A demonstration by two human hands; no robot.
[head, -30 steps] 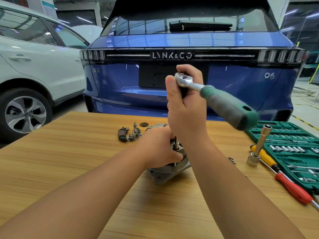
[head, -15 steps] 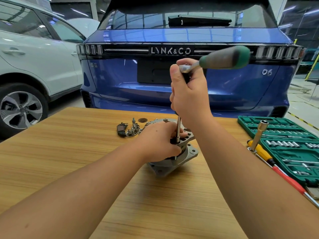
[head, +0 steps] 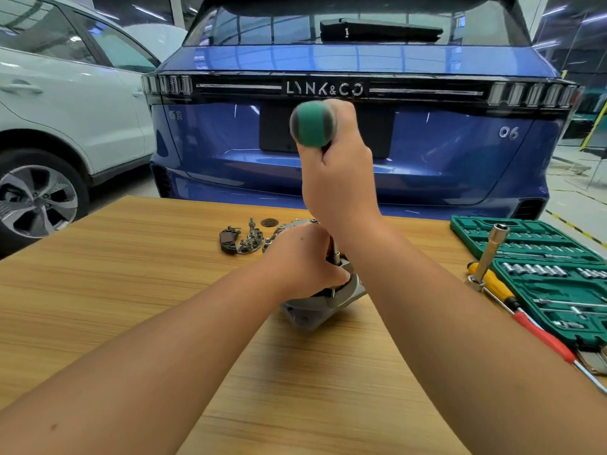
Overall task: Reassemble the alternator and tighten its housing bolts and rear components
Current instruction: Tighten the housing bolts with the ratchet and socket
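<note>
Indoors, a light wooden tabletop (head: pixel 98 290) stands in a garage behind two parked cars, one white car (head: pixel 65 103) at left and one blue car (head: pixel 345 149) straight ahead. Left of centre lies one small heap of loose parts (head: pixel 243 240). At the centre the single alternator (head: pixel 323 302) sits on the wood, the left hand (head: pixel 303 261), its grip curled round the housing. Above it the right hand (head: pixel 338 178) grips one green-handled ratchet (head: pixel 313 124), shaft pointing down. At right lie one open green socket case (head: pixel 555 284), one steel socket extension (head: pixel 489 254) and two screwdrivers (head: pixel 512 302).
</note>
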